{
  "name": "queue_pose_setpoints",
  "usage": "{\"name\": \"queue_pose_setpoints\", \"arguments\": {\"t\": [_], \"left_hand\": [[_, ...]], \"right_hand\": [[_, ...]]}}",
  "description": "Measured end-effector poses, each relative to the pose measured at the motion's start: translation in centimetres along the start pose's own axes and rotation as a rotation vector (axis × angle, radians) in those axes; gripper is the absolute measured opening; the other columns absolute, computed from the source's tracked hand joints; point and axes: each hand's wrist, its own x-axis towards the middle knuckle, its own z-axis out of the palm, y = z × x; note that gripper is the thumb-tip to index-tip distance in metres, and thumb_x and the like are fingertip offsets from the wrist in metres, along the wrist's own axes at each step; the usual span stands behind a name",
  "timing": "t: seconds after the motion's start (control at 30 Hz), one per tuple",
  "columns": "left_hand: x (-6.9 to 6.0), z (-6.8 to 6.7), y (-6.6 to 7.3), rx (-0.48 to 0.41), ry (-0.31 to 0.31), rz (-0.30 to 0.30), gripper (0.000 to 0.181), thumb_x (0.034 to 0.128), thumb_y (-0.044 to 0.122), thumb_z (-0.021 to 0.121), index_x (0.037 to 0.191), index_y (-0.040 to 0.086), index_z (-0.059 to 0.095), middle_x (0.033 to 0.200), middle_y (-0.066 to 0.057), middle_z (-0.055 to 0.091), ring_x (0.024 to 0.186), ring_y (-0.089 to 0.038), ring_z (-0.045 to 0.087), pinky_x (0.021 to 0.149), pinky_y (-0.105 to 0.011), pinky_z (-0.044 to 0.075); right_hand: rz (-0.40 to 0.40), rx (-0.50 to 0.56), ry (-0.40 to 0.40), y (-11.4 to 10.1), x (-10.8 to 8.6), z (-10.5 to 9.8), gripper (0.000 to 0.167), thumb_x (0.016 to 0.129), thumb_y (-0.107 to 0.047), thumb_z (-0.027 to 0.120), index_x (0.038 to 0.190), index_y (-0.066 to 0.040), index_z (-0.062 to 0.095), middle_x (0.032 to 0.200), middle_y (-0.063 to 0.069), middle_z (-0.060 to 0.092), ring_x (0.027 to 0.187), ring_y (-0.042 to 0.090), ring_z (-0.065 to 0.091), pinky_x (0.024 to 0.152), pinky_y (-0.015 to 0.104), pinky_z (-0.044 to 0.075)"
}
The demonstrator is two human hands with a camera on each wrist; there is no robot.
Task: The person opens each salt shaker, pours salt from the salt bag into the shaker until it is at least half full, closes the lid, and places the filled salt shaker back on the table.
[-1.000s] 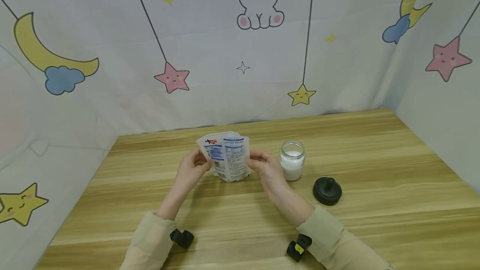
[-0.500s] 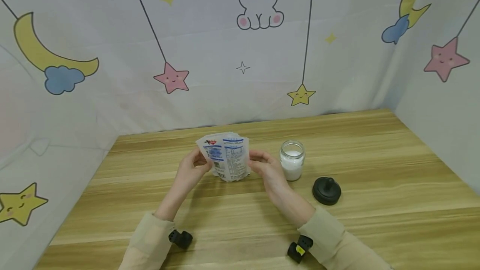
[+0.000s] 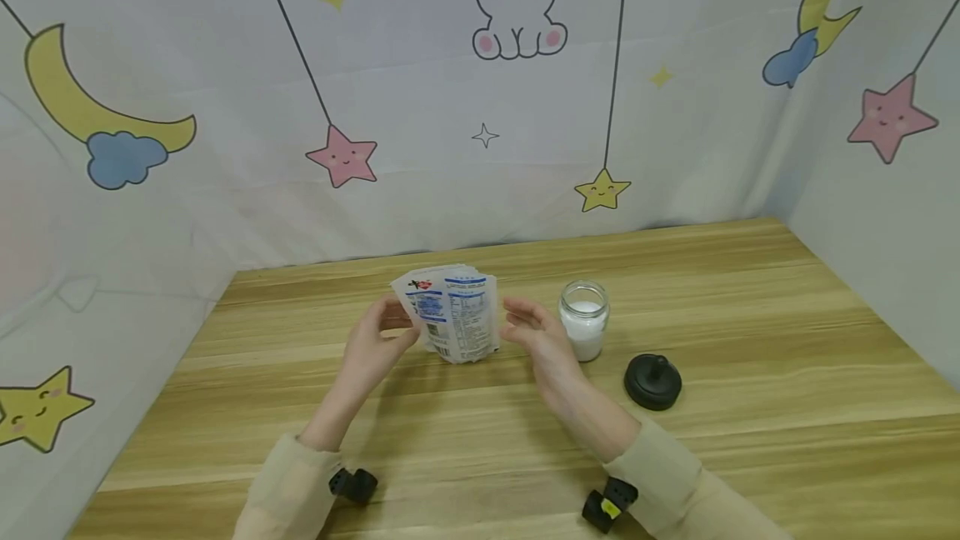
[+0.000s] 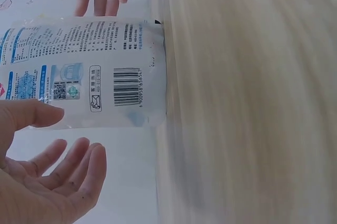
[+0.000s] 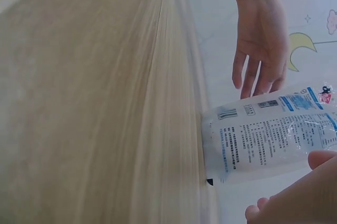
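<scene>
A white plastic pouch [image 3: 467, 319] with blue print stands upright on the wooden table, its printed back towards me. To its left is my left hand [image 3: 372, 348], fingers relaxed and spread from the thumb. In the left wrist view the thumb [image 4: 39, 114] lies over or against the pouch's edge; contact is unclear. My right hand [image 3: 551, 348] is just off the pouch's right side, with a small gap and fingers loosely bent around nothing. Close behind that hand stands an uncapped glass jar [image 3: 584, 330] of white contents, perhaps powder.
A round black lid [image 3: 653, 382] with a knob lies on the table [image 3: 465, 457], right of the right forearm. White cloth walls [image 3: 420, 90] with printed stars, moons and a rabbit rise behind the table and at both sides.
Both hands have let go of the pouch and moved slightly outward, the right one visibly apart from it. The pouch stays standing in the same place.
</scene>
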Motion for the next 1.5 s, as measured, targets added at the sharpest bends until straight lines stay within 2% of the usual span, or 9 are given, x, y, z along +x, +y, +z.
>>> {"name": "queue_pose_setpoints", "arguments": {"t": [0.17, 0.33, 0.63, 0.8, 1.03, 1.27, 1.5], "left_hand": [[-0.6, -0.3, 0.0, -0.025, 0.007, -0.013, 0.043, 0.0867, 0.004, 0.066, 0.126, 0.003, 0.049, 0.115, -0.02, 0.062, 0.11, -0.032, 0.061, 0.092, -0.043, 0.052], [-1.2, -0.6, 0.0, -0.027, -0.012, -0.04, 0.04, 0.0862, 0.005, 0.067, 0.122, 0.004, 0.05, 0.112, -0.019, 0.062, 0.106, -0.031, 0.063, 0.085, -0.035, 0.054], [-2.0, -1.0, 0.6, 0.063, -0.042, -0.063, 0.029, 0.0876, 0.009, 0.066, 0.112, 0.0, 0.053, 0.103, -0.017, 0.064, 0.096, -0.028, 0.064, 0.078, -0.034, 0.054], [-2.5, -0.9, 0.9, 0.078, -0.082, -0.081, 0.025, 0.0886, 0.012, 0.065, 0.108, 0.0, 0.056, 0.105, -0.017, 0.063, 0.097, -0.028, 0.065, 0.076, -0.034, 0.054], [-3.0, -0.6, 1.5, 0.057, -0.113, -0.069, 0.028, 0.0889, 0.012, 0.065, 0.113, 0.001, 0.056, 0.108, -0.015, 0.063, 0.1, -0.027, 0.064, 0.077, -0.033, 0.055], [-3.5, -0.1, 1.8, 0.051, -0.128, -0.036, 0.023, 0.0884, 0.009, 0.065, 0.109, 0.001, 0.058, 0.104, -0.013, 0.064, 0.094, -0.023, 0.065, 0.074, -0.031, 0.055], [-3.9, 0.8, 2.4, 0.047, -0.142, -0.002, 0.02, 0.087, 0.008, 0.067, 0.105, 0.002, 0.059, 0.101, -0.012, 0.065, 0.091, -0.02, 0.065, 0.075, -0.029, 0.054]], "right_hand": [[0.007, -0.014, -0.021, -0.3, -0.4, -0.3, 0.054, 0.084, 0.006, 0.056, 0.136, 0.002, 0.043, 0.146, 0.02, 0.041, 0.14, 0.036, 0.034, 0.119, 0.05, 0.019], [0.032, -0.059, -0.053, -0.3, -0.8, -0.7, 0.056, 0.085, 0.003, 0.057, 0.138, 0.0, 0.043, 0.147, 0.019, 0.041, 0.14, 0.036, 0.033, 0.119, 0.05, 0.019], [0.024, -0.177, -0.102, -0.5, -1.4, -1.6, 0.059, 0.085, -0.003, 0.062, 0.14, -0.006, 0.043, 0.15, 0.016, 0.04, 0.142, 0.033, 0.032, 0.118, 0.054, 0.018], [0.022, -0.223, -0.132, -0.7, -2.0, -2.0, 0.059, 0.085, -0.005, 0.064, 0.14, -0.007, 0.044, 0.15, 0.015, 0.04, 0.143, 0.033, 0.032, 0.118, 0.053, 0.02], [0.006, -0.292, -0.163, -1.0, -2.6, -2.5, 0.055, 0.085, -0.005, 0.065, 0.137, -0.004, 0.046, 0.148, 0.016, 0.044, 0.141, 0.034, 0.034, 0.117, 0.051, 0.024], [-0.022, -0.33, -0.195, -1.2, -3.2, -2.7, 0.055, 0.084, -0.004, 0.065, 0.136, -0.001, 0.047, 0.146, 0.018, 0.045, 0.141, 0.034, 0.035, 0.119, 0.05, 0.019], [-0.056, -0.455, -0.215, -1.5, -3.9, -3.0, 0.054, 0.084, -0.008, 0.068, 0.135, -0.005, 0.05, 0.146, 0.015, 0.047, 0.141, 0.034, 0.034, 0.12, 0.051, 0.016]]}}
